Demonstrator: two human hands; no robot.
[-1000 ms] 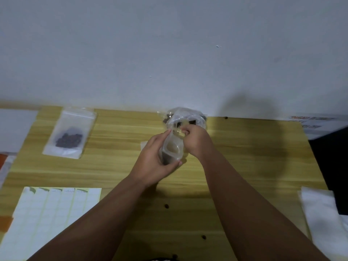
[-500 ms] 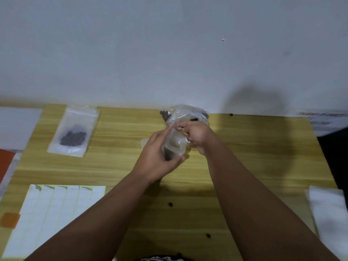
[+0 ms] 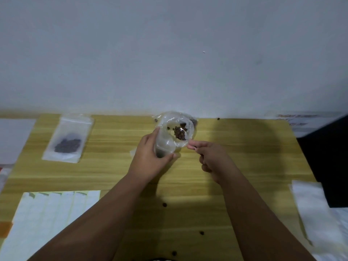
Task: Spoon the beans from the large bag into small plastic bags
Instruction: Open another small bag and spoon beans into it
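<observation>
Pale wood-grain counter (image 3: 244, 166) fills the lower scene. A few loose beans (image 3: 164, 204) are scattered on its near part, with a sheet of blank labels (image 3: 52, 219) at the near left and white paper (image 3: 316, 213) at the near right. Further in, the left hand (image 3: 148, 159) grips a small plastic bag (image 3: 165, 146) with its mouth held open and something dark at its bottom. Just to the right, the right hand (image 3: 212, 159) curls its fingers and pinches the thin handle of a spoon (image 3: 182, 130). The spoon's bowl, heaped with beans, sits inside the open large bag (image 3: 169, 119) by the wall. Far left lies a sealed zip bag (image 3: 68, 138) holding beans.
</observation>
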